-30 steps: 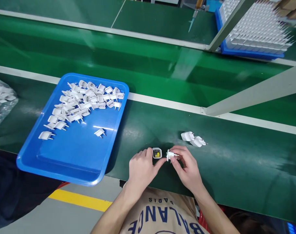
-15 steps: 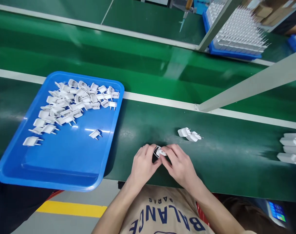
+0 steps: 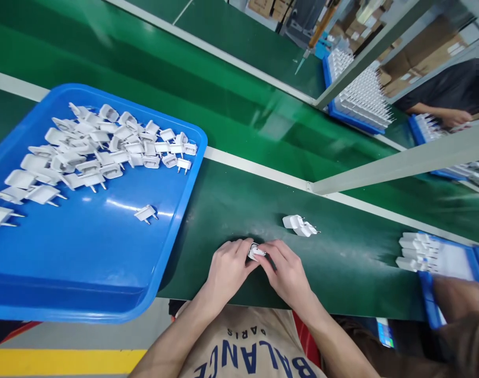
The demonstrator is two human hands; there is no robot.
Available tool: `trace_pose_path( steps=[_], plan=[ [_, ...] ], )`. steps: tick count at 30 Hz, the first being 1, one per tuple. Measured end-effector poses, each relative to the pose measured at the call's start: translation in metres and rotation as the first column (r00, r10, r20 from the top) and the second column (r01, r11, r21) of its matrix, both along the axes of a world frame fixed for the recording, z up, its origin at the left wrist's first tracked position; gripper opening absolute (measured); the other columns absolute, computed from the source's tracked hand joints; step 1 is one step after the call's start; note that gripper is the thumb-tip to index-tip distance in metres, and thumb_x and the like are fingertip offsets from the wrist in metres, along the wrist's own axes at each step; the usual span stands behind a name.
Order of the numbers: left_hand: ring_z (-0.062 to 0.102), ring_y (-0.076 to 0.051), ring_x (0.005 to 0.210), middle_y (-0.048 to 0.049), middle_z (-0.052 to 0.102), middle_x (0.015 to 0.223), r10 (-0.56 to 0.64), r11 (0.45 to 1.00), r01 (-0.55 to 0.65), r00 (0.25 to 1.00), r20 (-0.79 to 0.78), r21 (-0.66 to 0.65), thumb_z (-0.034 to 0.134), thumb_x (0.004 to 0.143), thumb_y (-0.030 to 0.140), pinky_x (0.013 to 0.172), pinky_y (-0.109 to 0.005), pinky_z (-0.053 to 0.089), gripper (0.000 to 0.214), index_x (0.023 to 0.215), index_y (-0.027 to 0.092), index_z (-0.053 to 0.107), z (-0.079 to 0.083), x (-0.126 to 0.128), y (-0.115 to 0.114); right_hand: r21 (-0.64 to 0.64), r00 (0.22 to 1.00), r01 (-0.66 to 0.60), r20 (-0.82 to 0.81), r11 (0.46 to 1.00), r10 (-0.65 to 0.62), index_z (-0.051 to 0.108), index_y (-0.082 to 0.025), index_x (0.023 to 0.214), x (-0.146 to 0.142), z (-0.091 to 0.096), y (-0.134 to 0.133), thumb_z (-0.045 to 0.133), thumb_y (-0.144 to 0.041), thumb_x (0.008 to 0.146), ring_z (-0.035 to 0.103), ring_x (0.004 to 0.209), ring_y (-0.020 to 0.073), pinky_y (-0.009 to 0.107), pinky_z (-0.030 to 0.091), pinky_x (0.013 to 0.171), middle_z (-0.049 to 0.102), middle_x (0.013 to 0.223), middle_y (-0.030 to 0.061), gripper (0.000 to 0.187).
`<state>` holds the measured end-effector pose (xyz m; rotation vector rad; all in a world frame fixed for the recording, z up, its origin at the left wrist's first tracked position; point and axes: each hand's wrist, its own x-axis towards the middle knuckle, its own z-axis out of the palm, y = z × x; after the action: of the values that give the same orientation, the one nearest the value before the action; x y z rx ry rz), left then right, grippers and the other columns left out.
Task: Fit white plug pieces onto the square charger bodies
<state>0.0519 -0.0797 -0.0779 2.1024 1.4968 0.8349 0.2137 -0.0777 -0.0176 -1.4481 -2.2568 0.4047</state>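
My left hand (image 3: 228, 266) is closed around a white charger housing (image 3: 250, 252) whose open end faces my other hand. My right hand (image 3: 289, 269) pinches a small white plug cap (image 3: 259, 252) at that opening; whether it sits inside the rim is hard to see. The fingers cover most of both parts. Just beyond my right hand, two white chargers (image 3: 300, 224) with metal pins lie side by side on the green bench (image 3: 231, 199).
At left a blue tray (image 3: 156, 273) holds many loose white plug caps (image 3: 121, 142). A co-worker's arm (image 3: 460, 299) reaches beside a blue tray with stacked chargers (image 3: 416, 252) at right. A metal post (image 3: 401, 157) slants across. Behind stands another filled tray (image 3: 357, 94).
The view has turned, bringing a co-worker's arm and more of the right-hand tray into sight. My hands stay together; the plug cap appears closer in against the housing opening.
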Motion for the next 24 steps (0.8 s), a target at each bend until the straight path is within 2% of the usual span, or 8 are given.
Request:
trace_pose_path(
  steps=[5, 9, 14, 18, 24],
  plan=[
    [0.068, -0.021, 0.069, -0.0029, 0.075, 0.087, 0.000, 1.000, 0.000, 1.000, 0.008, 0.024, 0.074, 0.089, 0.026, 0.063, -0.034, 0.050, 0.019, 0.104, 0.020, 0.064, -0.003, 0.000, -0.001, -0.003, 1.000, -0.005, -0.027, 1.000, 0.005, 0.065, -0.023, 0.108, 0.001, -0.002, -0.001, 0.057, -0.021, 0.103, 0.070, 0.083, 0.0188, 0.032, 0.060, 0.076, 0.071, 0.094, 0.0057, 0.010],
    [0.068, -0.021, 0.072, -0.0030, 0.075, 0.089, -0.003, 1.000, 0.003, 1.000, 0.020, -0.022, 0.074, 0.089, 0.023, 0.066, -0.034, 0.051, 0.019, 0.105, 0.021, 0.064, -0.003, 0.000, -0.002, 0.002, 1.000, -0.018, 0.016, 1.000, 0.018, 0.064, -0.023, 0.109, 0.001, -0.004, -0.001, 0.057, -0.019, 0.102, 0.068, 0.083, 0.0186, 0.032, 0.059, 0.076, 0.071, 0.095, 0.0060, 0.010],
    [0.068, -0.021, 0.074, -0.0034, 0.074, 0.090, -0.024, 0.998, 0.026, 0.999, 0.025, -0.056, 0.073, 0.089, 0.022, 0.070, -0.034, 0.052, 0.023, 0.110, 0.021, 0.063, -0.004, -0.001, -0.002, -0.030, 0.981, -0.051, 0.187, 0.998, 0.055, 0.062, -0.021, 0.102, -0.002, -0.001, 0.001, 0.051, -0.020, 0.104, 0.063, 0.079, 0.0190, 0.033, 0.054, 0.072, 0.067, 0.091, 0.0059, 0.011],
    [0.069, -0.021, 0.075, -0.0045, 0.074, 0.091, -0.031, 0.998, 0.032, 0.999, 0.011, -0.049, 0.069, 0.093, 0.023, 0.070, -0.034, 0.052, 0.021, 0.112, 0.020, 0.062, -0.004, -0.001, -0.002, -0.035, 0.918, -0.095, 0.382, 0.995, 0.102, 0.060, -0.022, 0.091, -0.008, 0.001, 0.005, 0.046, -0.016, 0.103, 0.053, 0.071, 0.0205, 0.034, 0.045, 0.066, 0.060, 0.080, 0.0041, 0.019],
    [0.069, -0.022, 0.074, -0.0047, 0.074, 0.090, -0.041, 0.999, 0.041, 0.999, 0.012, -0.029, 0.069, 0.093, 0.024, 0.069, -0.034, 0.052, 0.018, 0.109, 0.019, 0.062, -0.004, -0.001, -0.001, 0.066, 0.886, -0.065, 0.462, 0.996, 0.027, 0.061, -0.022, 0.087, -0.015, -0.003, -0.001, 0.046, -0.007, 0.096, 0.048, 0.069, 0.0213, 0.036, 0.037, 0.063, 0.054, 0.075, 0.0044, 0.023]
  ],
)
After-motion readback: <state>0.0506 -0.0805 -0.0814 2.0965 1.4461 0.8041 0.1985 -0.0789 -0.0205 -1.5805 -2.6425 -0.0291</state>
